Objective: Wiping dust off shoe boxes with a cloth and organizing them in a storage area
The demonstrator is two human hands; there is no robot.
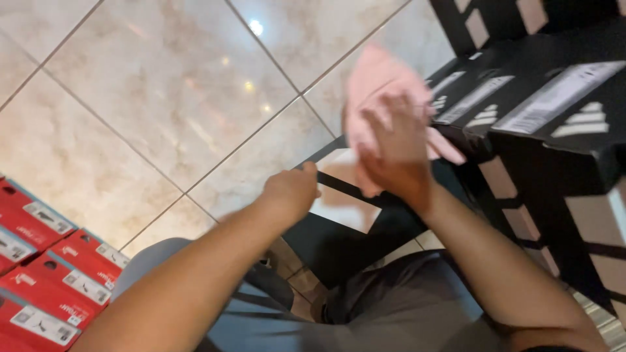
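Clutching soft pink cloth (pixel 378 85), blurred right hand (pixel 394 150), left hand (pixel 293 192) on black box (pixel 339 241)

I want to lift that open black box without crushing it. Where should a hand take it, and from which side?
Grip the near rim of the black box, where the left hand already pinches it, coming from above; that edge is exposed, while stacked black boxes crowd its right side.

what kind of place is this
Probably a shoe shop or its stockroom: black shoe boxes stacked at right, red shoe boxes stacked at lower left, and a glossy tiled floor.
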